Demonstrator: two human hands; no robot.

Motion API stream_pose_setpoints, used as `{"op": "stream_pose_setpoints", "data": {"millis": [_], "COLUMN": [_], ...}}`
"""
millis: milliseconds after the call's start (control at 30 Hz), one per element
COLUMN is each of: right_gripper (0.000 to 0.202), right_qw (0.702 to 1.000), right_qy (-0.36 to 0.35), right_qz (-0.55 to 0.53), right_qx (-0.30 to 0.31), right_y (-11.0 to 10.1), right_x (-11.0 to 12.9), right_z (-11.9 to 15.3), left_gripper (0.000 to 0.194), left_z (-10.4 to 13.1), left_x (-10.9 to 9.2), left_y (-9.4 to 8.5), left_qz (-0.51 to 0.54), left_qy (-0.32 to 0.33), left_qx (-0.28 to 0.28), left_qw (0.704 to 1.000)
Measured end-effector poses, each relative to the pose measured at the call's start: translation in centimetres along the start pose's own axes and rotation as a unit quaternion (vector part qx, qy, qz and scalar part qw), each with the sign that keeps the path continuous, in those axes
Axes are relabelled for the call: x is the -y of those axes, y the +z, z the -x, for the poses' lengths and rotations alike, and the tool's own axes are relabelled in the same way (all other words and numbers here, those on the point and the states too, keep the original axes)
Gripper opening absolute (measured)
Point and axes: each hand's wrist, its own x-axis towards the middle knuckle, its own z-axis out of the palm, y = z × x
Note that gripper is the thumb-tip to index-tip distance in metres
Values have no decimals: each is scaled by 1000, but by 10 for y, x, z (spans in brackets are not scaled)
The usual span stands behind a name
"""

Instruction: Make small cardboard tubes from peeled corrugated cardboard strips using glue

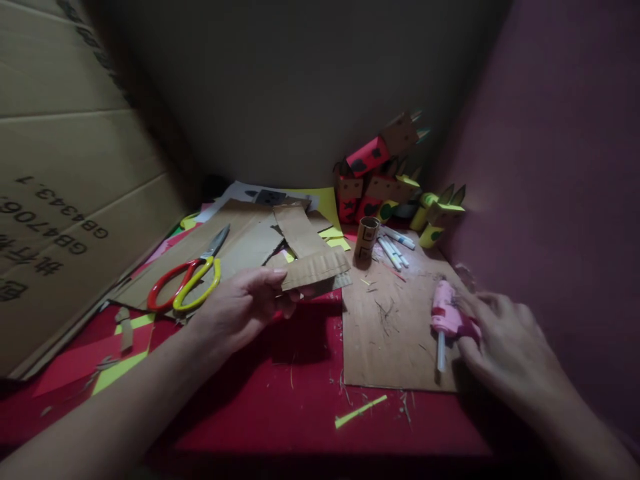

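Note:
My left hand [260,300] is closed on a bent strip of brown cardboard [315,270], pinched near its left end above the red table. My right hand [510,340] has its fingers round the handle of a pink glue gun [445,310] at the right. A clear glue stick [441,353] juts from the back of the gun towards me. Left of my left hand, scissors [197,273] with red and yellow handles lie on cardboard. A brown cardboard tube [367,239] with drawn marks stands between the hands, farther back.
Several white markers [393,250] lie behind a wooden board [375,347] with glue strings on it. Decorated paper-tube figures [370,177] are piled at the back. A large cardboard box [75,167] stands left. Paper scraps [361,411] litter the red table [250,420].

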Motion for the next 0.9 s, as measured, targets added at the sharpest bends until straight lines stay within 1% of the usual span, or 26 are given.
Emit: {"op": "stream_pose_setpoints", "data": {"millis": [33, 67, 100, 133, 200, 233, 267, 333, 400, 433, 500, 567, 633, 700, 767, 833, 900], "right_gripper": [43, 44, 46, 48, 50, 47, 41, 31, 24, 23, 21, 19, 14, 9, 8, 9, 11], "right_qw": [999, 996, 987, 976, 953, 943, 933, 920, 898, 881, 836, 784, 733, 686, 642, 605, 580], "right_qy": [-8, -39, -87, -120, -205, -230, -247, -253, -249, -242, -210, -149, -72, 4, 62, 96, 117], "right_qz": [-23, -64, -116, -164, -218, -237, -259, -299, -363, -406, -505, -598, -669, -716, -748, -773, -792], "right_qx": [-33, -56, -66, -82, -53, -42, -47, -24, 1, 13, 41, 74, 98, 126, 156, 164, 149], "right_y": [-4, -7, -10, -12, -13, -12, -11, -7, -4, -3, -2, -1, 0, -1, -2, -3, -2], "right_x": [7, 17, 29, 41, 65, 74, 82, 91, 94, 95, 95, 96, 99, 104, 108, 112, 116], "right_z": [-3, -7, -12, -18, -31, -37, -42, -50, -53, -53, -50, -45, -40, -35, -33, -31, -30], "left_gripper": [16, 14, 13, 13, 13, 14, 14, 14, 15, 16, 17, 16, 21, 28, 32, 36, 39], "left_z": [1, 3, 5, 6, 10, 11, 12, 12, 12, 12, 12, 12, 12, 13, 14, 17, 19], "left_x": [-2, -4, -5, -6, -6, -6, -5, -4, -2, -1, 2, 4, 7, 9, 10, 10, 9], "left_y": [0, 0, 0, 1, 2, 3, 4, 4, 3, 3, 3, 3, 3, 5, 8, 12, 16], "left_qz": [10, 17, 21, 23, 31, 37, 41, 42, 31, 23, -4, -43, -98, -148, -197, -249, -308], "left_qy": [-11, -21, -29, -37, -53, -60, -66, -74, -77, -75, -64, -41, -14, 17, 51, 85, 111], "left_qx": [-3, -6, -7, -7, 1, 7, 15, 32, 53, 62, 73, 79, 79, 72, 52, 27, 8], "left_qw": [1000, 1000, 999, 999, 998, 997, 997, 996, 995, 995, 995, 995, 992, 986, 978, 964, 945]}}
